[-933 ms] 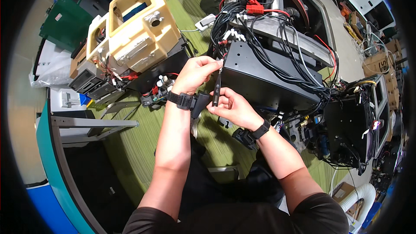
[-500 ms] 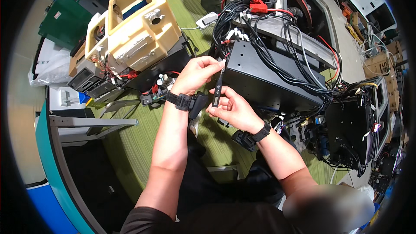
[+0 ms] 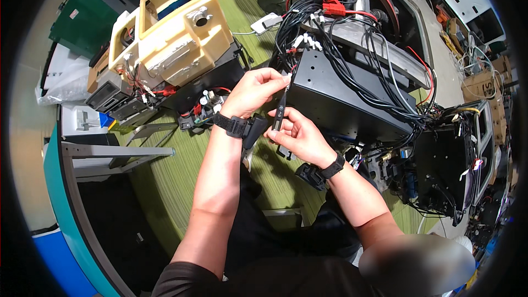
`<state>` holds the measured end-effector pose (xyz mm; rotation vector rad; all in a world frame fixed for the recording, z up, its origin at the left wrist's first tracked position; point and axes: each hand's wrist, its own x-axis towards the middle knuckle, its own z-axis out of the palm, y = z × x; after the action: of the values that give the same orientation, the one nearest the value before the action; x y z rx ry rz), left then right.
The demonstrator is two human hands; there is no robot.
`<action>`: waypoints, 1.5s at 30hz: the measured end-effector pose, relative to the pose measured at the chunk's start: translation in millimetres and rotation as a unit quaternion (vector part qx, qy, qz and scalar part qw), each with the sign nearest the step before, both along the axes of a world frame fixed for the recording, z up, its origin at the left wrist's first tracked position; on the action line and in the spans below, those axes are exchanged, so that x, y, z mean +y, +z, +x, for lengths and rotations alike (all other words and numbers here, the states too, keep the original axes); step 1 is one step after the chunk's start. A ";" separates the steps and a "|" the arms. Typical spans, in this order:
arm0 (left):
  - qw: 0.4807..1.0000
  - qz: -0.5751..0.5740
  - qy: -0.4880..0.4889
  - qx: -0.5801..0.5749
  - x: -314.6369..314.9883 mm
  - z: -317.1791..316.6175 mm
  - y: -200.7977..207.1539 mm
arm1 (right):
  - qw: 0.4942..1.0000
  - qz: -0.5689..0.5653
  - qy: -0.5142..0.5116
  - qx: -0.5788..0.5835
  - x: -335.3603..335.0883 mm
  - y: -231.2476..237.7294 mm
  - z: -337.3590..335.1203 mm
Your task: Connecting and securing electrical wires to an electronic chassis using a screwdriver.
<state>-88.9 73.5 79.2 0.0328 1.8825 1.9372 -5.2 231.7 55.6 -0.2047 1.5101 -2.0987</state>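
My left hand (image 3: 249, 94) reaches the near left corner of a black metal box (image 3: 344, 99), thumb and finger pinched on a small white wire connector (image 3: 289, 76). A thin red and dark wire runs up from it. In my right hand (image 3: 301, 138), just below, is a slim black pair of tweezers (image 3: 279, 116), held between thumb and fingers. Its pointed end aims up toward the connector; whether the tip touches it I cannot tell. A thick bundle of black cables (image 3: 352, 66) with several white plugs lies over the box.
At the left stands a cream plastic housing (image 3: 181, 58) on dark equipment. A metal frame leg (image 3: 121, 152) juts in beneath it. Beyond the box is a grey machine with a red connector (image 3: 333, 7). More wired equipment (image 3: 445, 159) stands at the right, over green carpet (image 3: 165, 203).
The view has shifted slightly. My right thumb sits a little higher on the tweezers, covering more of their lower end. The left hand keeps its pinch by the box corner.
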 end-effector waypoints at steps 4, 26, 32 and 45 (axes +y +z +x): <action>1.000 0.014 0.010 0.009 2.1 1.9 2.9 | 1.000 -0.020 -0.003 -0.008 -0.8 8.4 1.3; 1.000 0.015 -0.012 -0.003 1.8 1.9 8.0 | 0.998 0.041 -0.020 0.046 -0.8 -5.4 -0.7; 1.000 0.002 -0.005 -0.002 1.9 2.4 10.2 | 0.998 0.046 -0.022 0.046 -0.5 -5.1 -0.7; 1.000 0.001 -0.005 -0.014 1.1 2.8 11.2 | 1.000 0.016 0.021 0.013 4.0 6.9 -2.1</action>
<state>-86.1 74.6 90.4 0.0155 1.8586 1.9231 -7.3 235.7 62.6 -0.2499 1.5399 -2.0456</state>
